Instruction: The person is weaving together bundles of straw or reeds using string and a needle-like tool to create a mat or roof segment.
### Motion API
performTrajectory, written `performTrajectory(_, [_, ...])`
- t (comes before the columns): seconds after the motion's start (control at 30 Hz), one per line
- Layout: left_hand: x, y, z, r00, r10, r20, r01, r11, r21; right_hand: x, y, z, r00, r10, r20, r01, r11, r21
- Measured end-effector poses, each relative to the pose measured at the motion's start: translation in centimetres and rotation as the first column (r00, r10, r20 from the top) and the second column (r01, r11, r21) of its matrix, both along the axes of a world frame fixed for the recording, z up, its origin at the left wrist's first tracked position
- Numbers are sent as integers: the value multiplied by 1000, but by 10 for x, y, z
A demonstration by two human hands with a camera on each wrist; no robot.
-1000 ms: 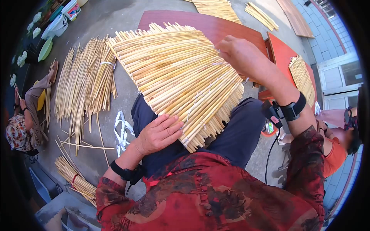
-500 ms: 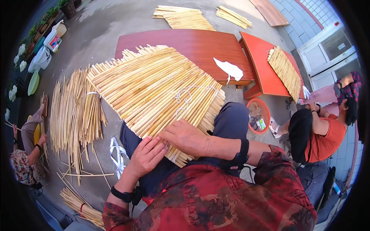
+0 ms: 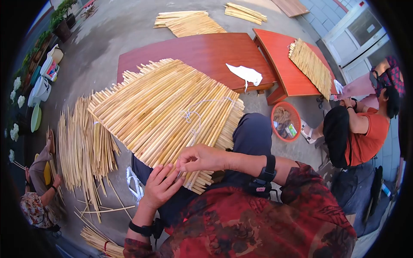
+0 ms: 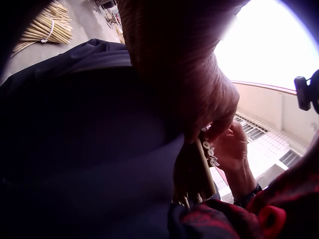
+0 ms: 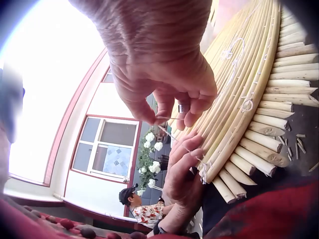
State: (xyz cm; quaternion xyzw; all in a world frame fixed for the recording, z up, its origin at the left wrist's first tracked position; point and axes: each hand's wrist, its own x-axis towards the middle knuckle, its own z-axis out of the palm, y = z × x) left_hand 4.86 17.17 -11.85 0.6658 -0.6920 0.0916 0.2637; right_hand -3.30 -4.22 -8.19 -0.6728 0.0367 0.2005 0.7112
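Note:
A fan-shaped mat of pale reeds [image 3: 159, 107], stitched with white thread [image 3: 193, 122], lies across the person's lap. At its near edge the left hand [image 3: 158, 188] grips the reeds, fingertips on top and thumb hidden in the head view. Just right of those fingertips, the right hand [image 3: 202, 158] has thumb and fingers pinched together. In the right wrist view the right hand [image 5: 159, 69] pinches a thin thread [image 5: 172, 135] that runs to the mat's corner by the left fingers [image 5: 187, 159]. A metal ring circles one right finger.
Beyond the mat stand a dark red table [image 3: 193, 47] with a white cloth [image 3: 245, 74] and an orange table [image 3: 292, 69] bearing another mat. An orange basket [image 3: 286, 121] sits at right near a seated person [image 3: 370, 133]. Loose reeds [image 3: 81, 146] cover the floor at left.
The right hand has come from beyond the mat's right side down to beside the left hand. Since half a second ago its fingers have lifted slightly. The head view has shifted.

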Motion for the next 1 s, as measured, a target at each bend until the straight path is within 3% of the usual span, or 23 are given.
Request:
performTrajectory(0.03, [0, -1, 0, 1000, -10, 5, 10, 1000, -8, 3, -1, 0, 998, -42, -41, 49, 982, 182])
performTrajectory(0.07, [-1, -1, 1, 1000, 2, 9, -2, 1000, 5, 4, 1, 2, 998, -51, -37, 57, 983, 175])
performTrajectory(0.13, [-2, -1, -1, 1000, 17, 15, -17, 1000, 11, 7, 14, 7, 992, -101, -73, 121, 926, 357])
performTrajectory(0.17, [-2, 0, -4, 1000, 25, -5, -24, 999, 21, 10, 23, 11, 980, -168, -111, 201, 847, 492])
performTrajectory(0.27, [0, 1, -5, 999, 20, -35, -18, 999, 46, 15, 37, 11, 954, -206, -218, 294, 783, 548])
performTrajectory(0.4, [4, 1, -2, 999, -32, -39, 35, 997, 71, 25, 38, 31, 971, -195, -138, 226, 937, 267])
performTrajectory(0.43, [4, 0, -2, 999, -32, -43, 34, 997, 67, 31, 34, 42, 971, -195, -141, 226, 938, 263])
performTrajectory(0.5, [4, -2, 0, 997, -29, -71, 33, 997, 66, 42, 27, 62, 990, -135, 43, 132, 988, 76])
performTrajectory(0.6, [4, -3, -1, 993, -28, -113, 32, 999, 32, 46, 27, 65, 992, -78, 97, 84, 994, -68])
performTrajectory(0.93, [4, -3, 0, 987, 10, -161, -4, 999, 34, 45, 26, 71, 995, -71, 74, 75, 996, -48])
performTrajectory(1.0, [4, -2, -2, 989, 3, -148, -1, 1000, 15, 49, 25, 76, 994, -34, 106, 51, 987, -155])
